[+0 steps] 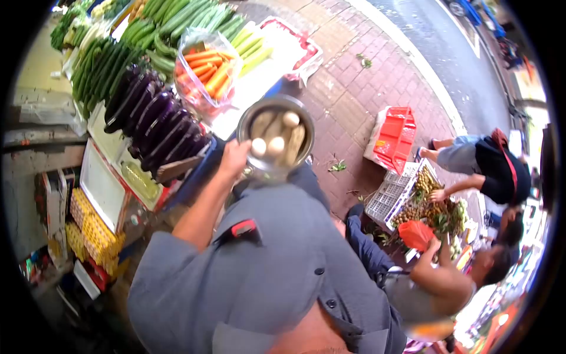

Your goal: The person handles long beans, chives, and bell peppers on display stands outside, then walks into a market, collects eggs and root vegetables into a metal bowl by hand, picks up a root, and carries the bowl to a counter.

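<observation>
My left hand (235, 157) is closed round the near-left rim of a round metal pan (242, 127), held out in front of my body. Inside the pan lie 3 pale, egg-like round things (275, 146) and some longer tan pieces (296, 144) whose kind I cannot make out. Left of the pan, dark purple eggplants (168, 127) are laid in a row on the stall. Just beyond it stands a clear plastic bag of carrots (211, 72). My right hand is not visible; a small patch of skin shows beside my grey shirt, too little to identify.
Green cucumber-like vegetables (183, 20) fill the stall's far end. Stacked yellow egg trays (94, 221) stand at left. To the right are a red crate (396, 138), a white crate of small brown fruit (386, 197), and two people, one holding a red bag (416, 235). Brick paving (348, 76) borders a road.
</observation>
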Motion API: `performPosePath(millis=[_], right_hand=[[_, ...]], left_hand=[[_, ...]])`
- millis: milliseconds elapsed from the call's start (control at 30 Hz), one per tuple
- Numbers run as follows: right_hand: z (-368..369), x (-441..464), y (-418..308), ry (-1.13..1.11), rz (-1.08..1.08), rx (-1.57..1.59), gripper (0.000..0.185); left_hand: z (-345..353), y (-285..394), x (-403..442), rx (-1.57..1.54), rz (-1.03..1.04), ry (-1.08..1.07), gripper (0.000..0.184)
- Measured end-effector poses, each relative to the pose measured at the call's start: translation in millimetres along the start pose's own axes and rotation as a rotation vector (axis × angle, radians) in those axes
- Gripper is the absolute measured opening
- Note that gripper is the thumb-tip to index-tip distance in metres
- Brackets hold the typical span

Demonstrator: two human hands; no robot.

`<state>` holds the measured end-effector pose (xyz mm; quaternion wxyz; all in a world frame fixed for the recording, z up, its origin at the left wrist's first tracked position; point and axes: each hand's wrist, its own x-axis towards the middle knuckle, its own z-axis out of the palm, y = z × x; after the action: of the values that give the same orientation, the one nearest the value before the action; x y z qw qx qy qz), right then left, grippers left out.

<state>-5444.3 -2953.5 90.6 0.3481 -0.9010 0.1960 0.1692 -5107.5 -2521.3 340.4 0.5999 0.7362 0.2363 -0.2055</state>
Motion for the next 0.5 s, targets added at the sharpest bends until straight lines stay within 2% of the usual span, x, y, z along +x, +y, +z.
performPosePath(millis=[33, 67, 133, 167, 233, 267, 367, 467, 500], right_hand=[[-20, 53, 12, 0.015, -0.083, -0.059, 0.016], [-47, 113, 13, 0.036, -0.149, -0.098, 0.017], [-110, 211, -20, -0.029, 0.032, 0.068, 0.021], [-163, 247, -68, -0.113, 0.431, 0.625, 0.018], [-207, 328, -125, 0.115, 0.331, 0.772, 0.019], [-237, 362, -170, 0.091, 0.217, 0.798, 0.021], [-310, 434, -289, -0.026, -0.106, 0.709, 0.03], [-325, 508, -353, -0.044, -0.257, 0.593, 0.024], [-331, 529, -374, -0.05, -0.264, 0.479, 0.023]], left_hand=[[19, 27, 10, 0.033, -0.082, -0.012, 0.03], [44, 14, 42, -0.12, -0.012, 0.039, 0.029], [87, 23, 86, -0.256, 0.014, 0.109, 0.025], [108, 30, 103, -0.312, 0.01, 0.135, 0.023], [142, 78, 124, -0.362, 0.03, 0.162, 0.022], [158, 69, 157, -0.369, 0.073, 0.202, 0.021], [199, 140, 198, -0.271, -0.042, 0.138, 0.021], [249, 180, 273, -0.143, 0.047, 0.208, 0.024], [267, 177, 312, -0.184, 0.092, 0.194, 0.025]])
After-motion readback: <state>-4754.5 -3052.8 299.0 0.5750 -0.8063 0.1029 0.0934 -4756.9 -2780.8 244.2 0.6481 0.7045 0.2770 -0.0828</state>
